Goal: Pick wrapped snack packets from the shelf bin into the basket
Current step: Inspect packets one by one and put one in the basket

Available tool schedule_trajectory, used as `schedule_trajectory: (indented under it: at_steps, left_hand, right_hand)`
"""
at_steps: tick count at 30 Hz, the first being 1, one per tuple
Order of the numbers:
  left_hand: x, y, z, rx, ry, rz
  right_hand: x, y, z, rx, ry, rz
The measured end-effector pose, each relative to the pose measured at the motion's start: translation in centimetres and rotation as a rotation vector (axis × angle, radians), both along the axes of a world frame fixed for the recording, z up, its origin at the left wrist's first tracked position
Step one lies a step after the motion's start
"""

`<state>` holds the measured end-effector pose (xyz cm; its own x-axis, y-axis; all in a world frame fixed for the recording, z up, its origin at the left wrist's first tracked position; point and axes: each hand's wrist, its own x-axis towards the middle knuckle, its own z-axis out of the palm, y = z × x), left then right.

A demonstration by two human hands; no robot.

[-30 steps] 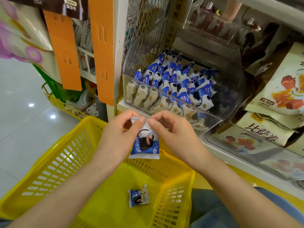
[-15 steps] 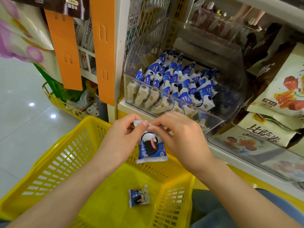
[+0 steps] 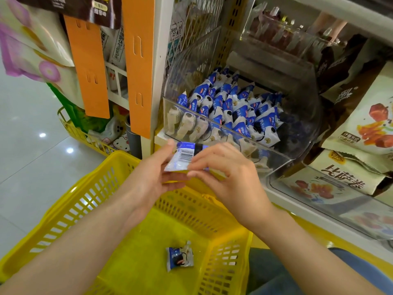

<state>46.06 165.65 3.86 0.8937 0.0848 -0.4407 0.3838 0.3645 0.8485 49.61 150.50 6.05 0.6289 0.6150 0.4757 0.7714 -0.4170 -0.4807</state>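
A blue-and-white snack packet (image 3: pixel 182 156) is held between both hands above the far rim of the yellow basket (image 3: pixel 89 201), its barcode side facing up. My left hand (image 3: pixel 155 177) supports it from the left and below; my right hand (image 3: pixel 225 173) pinches its right edge. Another packet (image 3: pixel 179 256) lies on the basket floor. Behind the hands, a clear shelf bin (image 3: pixel 297 133) holds several blue-and-white packets (image 3: pixel 229 109) standing in rows.
Orange hanging strips (image 3: pixel 138 67) hang left of the bin beside a white shelf post. Large snack bags (image 3: pixel 361 124) fill the clear bins to the right. A second yellow basket (image 3: pixel 85 135) with goods sits on the tiled floor at left.
The packet has been turned from hanging front-side out to lying flatter with its barcode back facing up. Both hands shifted slightly while keeping hold of it.
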Motion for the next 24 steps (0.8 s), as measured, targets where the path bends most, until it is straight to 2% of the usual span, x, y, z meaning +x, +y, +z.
schedule_trajectory:
  at_steps: [3,5,10,13,15,20,24]
  left_hand:
    - [0.0,0.0,0.2,0.051,-0.062,0.110]
    - [0.1,-0.1,0.2,0.126,-0.076,0.165]
    - [0.1,-0.5,0.0,0.269,-0.148,0.187]
    - [-0.1,-0.9,0.2,0.218,-0.183,0.134]
    - [-0.2,-1.0,0.1,0.266,-0.237,0.093]
    - [-0.3,-0.9,-0.9,0.697,-0.427,0.110]
    - [-0.9,-1.3,-1.6,0.818,-0.493,0.038]
  right_hand:
    - [-0.1,0.0,-0.4,-0.115,-0.101,0.057]
    - [-0.4,0.2,-0.3,-0.105,-0.047,0.008]
    - [-0.2,0.7,-0.1,0.134,0.490,-0.274]
    - [0.1,0.9,-0.3,0.281,0.797,-0.277]
    - [0.0,1.1,-0.1,0.381,0.946,-0.223]
    - [-0.2,1.2,-0.4,0.408,0.961,-0.198]
    - [-0.5,1.4,-1.0,0.322,0.838,-0.234]
